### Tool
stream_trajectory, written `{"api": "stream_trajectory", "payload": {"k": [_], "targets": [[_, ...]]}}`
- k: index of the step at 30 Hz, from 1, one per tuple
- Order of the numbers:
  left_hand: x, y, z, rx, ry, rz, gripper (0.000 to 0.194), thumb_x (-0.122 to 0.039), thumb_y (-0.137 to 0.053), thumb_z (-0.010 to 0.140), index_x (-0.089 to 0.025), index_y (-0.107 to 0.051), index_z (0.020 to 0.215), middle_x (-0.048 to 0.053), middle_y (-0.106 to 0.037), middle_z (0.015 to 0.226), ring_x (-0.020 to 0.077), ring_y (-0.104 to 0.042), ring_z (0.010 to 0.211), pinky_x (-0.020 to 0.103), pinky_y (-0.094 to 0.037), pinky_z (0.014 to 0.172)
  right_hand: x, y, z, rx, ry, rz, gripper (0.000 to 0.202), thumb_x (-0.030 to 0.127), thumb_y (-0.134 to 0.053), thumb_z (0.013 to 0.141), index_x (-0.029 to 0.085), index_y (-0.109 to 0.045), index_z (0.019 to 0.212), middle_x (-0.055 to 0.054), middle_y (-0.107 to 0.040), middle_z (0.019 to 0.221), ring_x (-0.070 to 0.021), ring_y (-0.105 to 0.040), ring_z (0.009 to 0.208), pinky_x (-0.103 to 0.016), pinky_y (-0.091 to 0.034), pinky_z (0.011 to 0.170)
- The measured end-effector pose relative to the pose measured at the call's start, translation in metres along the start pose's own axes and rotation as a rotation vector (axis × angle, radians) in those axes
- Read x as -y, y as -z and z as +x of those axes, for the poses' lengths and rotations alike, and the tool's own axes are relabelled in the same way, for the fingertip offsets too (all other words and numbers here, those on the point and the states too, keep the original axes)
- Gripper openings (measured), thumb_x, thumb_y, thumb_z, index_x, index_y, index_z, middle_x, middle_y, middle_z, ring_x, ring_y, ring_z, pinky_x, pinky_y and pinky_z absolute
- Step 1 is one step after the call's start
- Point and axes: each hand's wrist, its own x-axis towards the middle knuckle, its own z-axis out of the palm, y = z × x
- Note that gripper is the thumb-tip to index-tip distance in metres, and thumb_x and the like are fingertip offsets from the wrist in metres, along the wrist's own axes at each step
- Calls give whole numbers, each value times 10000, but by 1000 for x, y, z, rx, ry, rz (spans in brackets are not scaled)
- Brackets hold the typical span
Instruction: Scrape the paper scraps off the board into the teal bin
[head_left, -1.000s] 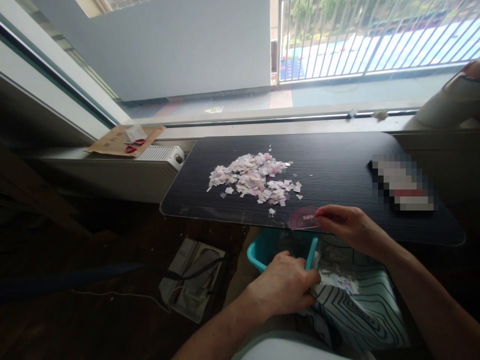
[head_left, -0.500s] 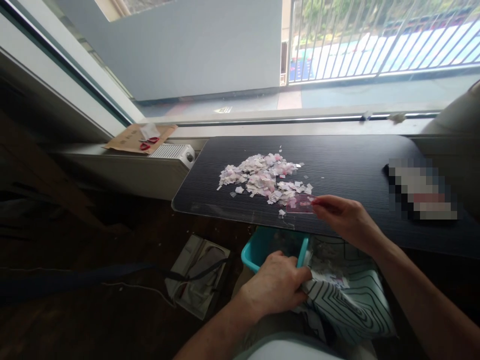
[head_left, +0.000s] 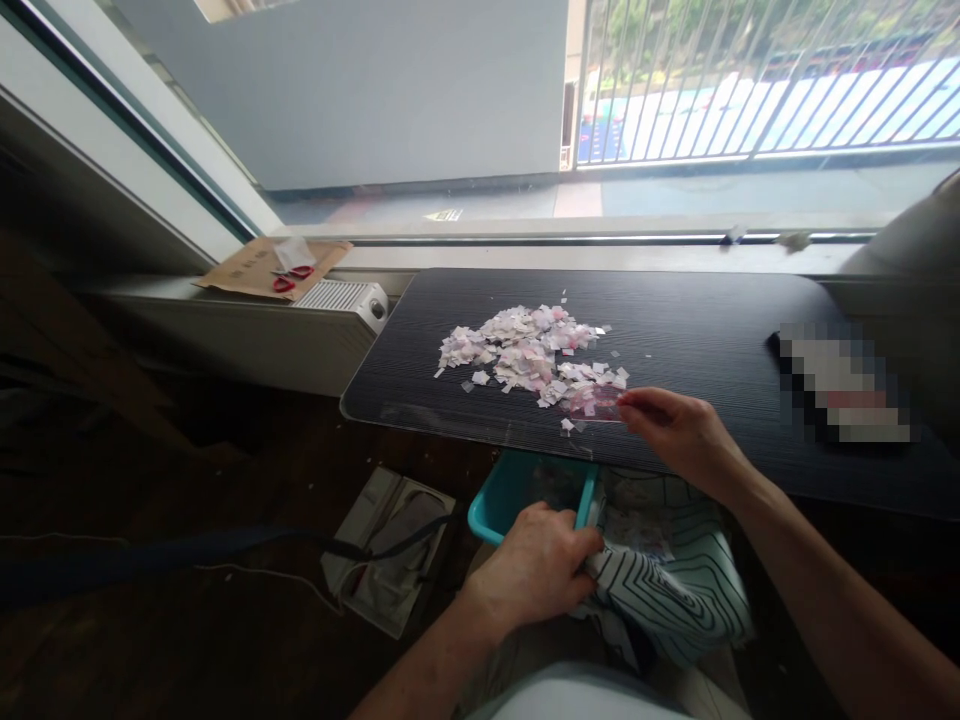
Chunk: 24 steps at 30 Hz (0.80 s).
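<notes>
A loose pile of small white and pinkish paper pieces [head_left: 525, 345] lies on the dark table [head_left: 705, 310]. My right hand [head_left: 671, 420] pinches a thin, clear pinkish sheet [head_left: 598, 403] by its right end, at the pile's lower right edge. Below the table's front edge, my left hand [head_left: 544, 560] is closed on the rim of a turquoise bin [head_left: 491, 505], with patterned cloth [head_left: 675, 590] beside its fingers. Part of the bin's inside shows and looks dim; more scraps lie on the cloth.
Red-handled scissors [head_left: 292, 278] rest on a brown envelope [head_left: 240, 268] on the sill at left, near a white radiator [head_left: 341, 297]. A blurred-out object [head_left: 844, 385] lies at the table's right. An open box [head_left: 397, 550] stands on the floor.
My right hand and the pinkish sheet have shifted slightly left, over the pile's edge. My left hand, the bin and the cloth also sit a little farther left.
</notes>
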Motion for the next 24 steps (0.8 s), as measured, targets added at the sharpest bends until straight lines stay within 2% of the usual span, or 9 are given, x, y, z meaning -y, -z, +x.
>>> {"api": "stream_trajectory", "payload": {"k": [6, 12, 20, 24], "targets": [[-1, -1, -1, 2, 11, -8, 180, -336, -635, 778, -228, -628, 922, 8, -617, 772, 212, -594, 734, 297, -422, 688, 3, 0, -1, 39, 34, -106, 202, 338, -568, 795, 202, -702, 861, 4, -697, 688, -137, -622, 595, -236, -452, 566], [0, -1, -1, 18, 13, -13, 182, -324, -633, 777, -226, -630, 931, 12, -618, 778, 213, -594, 735, 298, -424, 688, 6, 0, -1, 11, 33, -37, 195, 333, -575, 796, 204, -702, 869, -5, -716, 748, -145, -646, 648, -231, -474, 609], [0, 0, 0, 36, 16, -11, 194, -326, -637, 777, -223, -628, 941, 13, -616, 785, 216, -600, 750, 301, -433, 698, 4, -2, 2, -23, 67, -116, 211, 340, -558, 805, 204, -703, 876, -14, -714, 737, -157, -642, 637, -250, -475, 607], [0, 0, 0, 39, 15, -21, 202, -324, -639, 776, -223, -629, 950, 14, -619, 788, 219, -601, 752, 302, -435, 696, 6, -2, 1, 16, 83, -93, 219, 339, -548, 810, 199, -704, 872, -21, -720, 759, -157, -643, 643, -251, -480, 616]]}}
